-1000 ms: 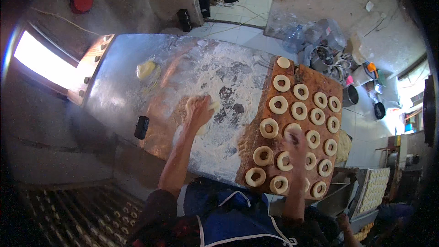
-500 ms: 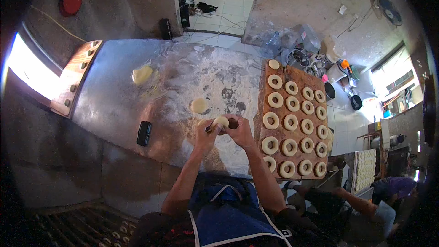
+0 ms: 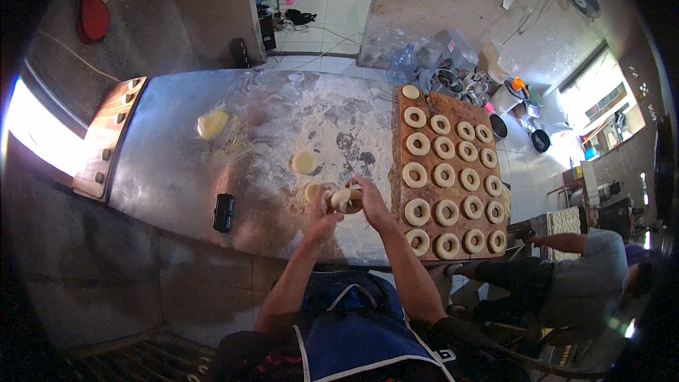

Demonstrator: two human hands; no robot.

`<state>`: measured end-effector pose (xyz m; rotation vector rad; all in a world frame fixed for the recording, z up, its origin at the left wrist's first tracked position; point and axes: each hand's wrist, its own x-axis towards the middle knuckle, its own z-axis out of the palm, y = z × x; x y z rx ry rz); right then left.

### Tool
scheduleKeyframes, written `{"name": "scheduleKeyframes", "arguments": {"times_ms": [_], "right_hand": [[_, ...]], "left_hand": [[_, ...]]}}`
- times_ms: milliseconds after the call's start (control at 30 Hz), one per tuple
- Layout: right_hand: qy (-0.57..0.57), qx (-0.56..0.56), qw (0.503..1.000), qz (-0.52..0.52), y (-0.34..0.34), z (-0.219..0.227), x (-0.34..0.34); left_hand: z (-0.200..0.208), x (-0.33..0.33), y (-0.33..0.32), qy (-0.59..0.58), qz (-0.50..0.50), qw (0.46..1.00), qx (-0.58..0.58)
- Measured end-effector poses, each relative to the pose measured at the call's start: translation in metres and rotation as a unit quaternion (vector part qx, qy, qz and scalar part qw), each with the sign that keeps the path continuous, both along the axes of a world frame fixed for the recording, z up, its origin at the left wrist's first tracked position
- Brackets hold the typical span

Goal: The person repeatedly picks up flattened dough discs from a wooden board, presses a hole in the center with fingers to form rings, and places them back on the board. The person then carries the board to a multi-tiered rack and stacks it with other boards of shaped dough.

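Note:
Over the floured table, a pale dough ring [image 3: 340, 197] is held up between my two hands. My left hand [image 3: 323, 218] grips its left side with the fingers curled. From the right, my right hand [image 3: 370, 202] wraps round the other side, and the hole shows between them. Just left of my left hand lies a dough piece [image 3: 310, 192], partly covered by it. A flat round of dough [image 3: 304, 163] rests a little farther off on the flour. On my right, a wooden board [image 3: 429, 196] bears rows of dough rings, with one solid dough round [image 3: 410, 92] at its far left corner.
A larger dough lump [image 3: 213, 124] and a black oblong case [image 3: 223, 212] lie on the metal tabletop [image 3: 170, 163]. A wooden strip with knobs [image 3: 112, 134] lines its left end. Bottles and pots crowd the floor beyond the board. Another person [image 3: 580, 276] is at the lower right.
The ring in my hands has turned and its hole shows more openly, my right fingers now round its far side. The person at the lower right has come further into view. My view has shifted slightly.

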<state>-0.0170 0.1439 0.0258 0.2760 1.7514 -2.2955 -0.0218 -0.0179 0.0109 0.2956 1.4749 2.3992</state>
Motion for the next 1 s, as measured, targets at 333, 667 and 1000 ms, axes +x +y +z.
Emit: {"name": "scheduleKeyframes", "arguments": {"times_ms": [333, 667, 1000], "right_hand": [[-0.018, 0.224, 0.971, -0.085, 0.041, -0.038, 0.003], [0.01, 0.164, 0.978, -0.129, 0.106, -0.034, 0.016], [0.03, 0.077, 0.969, -0.232, 0.199, 0.004, 0.003]], "left_hand": [[-0.002, -0.014, 0.081, 0.039, 0.082, 0.981, -0.169], [-0.014, -0.021, 0.159, -0.144, 0.124, 0.982, -0.009], [0.001, -0.06, 0.251, -0.032, -0.033, 0.997, -0.057]]}}
